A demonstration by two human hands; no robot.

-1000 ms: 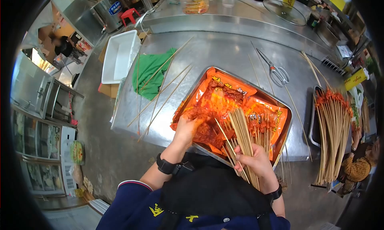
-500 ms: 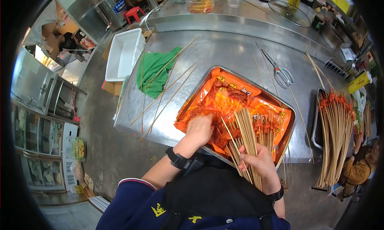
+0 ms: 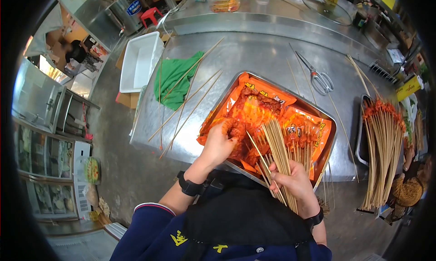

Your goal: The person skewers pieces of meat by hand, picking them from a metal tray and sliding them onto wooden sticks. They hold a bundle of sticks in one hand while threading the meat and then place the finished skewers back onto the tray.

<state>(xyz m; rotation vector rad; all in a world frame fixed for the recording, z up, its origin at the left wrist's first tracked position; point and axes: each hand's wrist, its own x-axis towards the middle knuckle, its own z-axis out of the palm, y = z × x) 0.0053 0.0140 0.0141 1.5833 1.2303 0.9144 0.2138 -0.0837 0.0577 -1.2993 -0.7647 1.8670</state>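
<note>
A full pile of finished skewers [image 3: 381, 147] lies on the bench's right, yet the tray [image 3: 328, 147] holds plenty: left hand [image 3: 218, 143] pinches red meat [image 3: 236, 127], right hand [image 3: 295, 181] grips bare sticks [image 3: 277, 145].

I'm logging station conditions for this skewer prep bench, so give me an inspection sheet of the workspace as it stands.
Surface: steel table, bare metal, loose bamboo sticks scattered on it.
Job's things: metal tray lined with orange packets, red marinated pieces inside.
Hands: left hand grips a red piece in the tray; right hand holds a bundle of skewers.
Clutter: green cloth, scissors, finished skewers in a side tray.
Cables: nothing seen.
Surroundings: white tub, red stool, another person at right edge.
</note>
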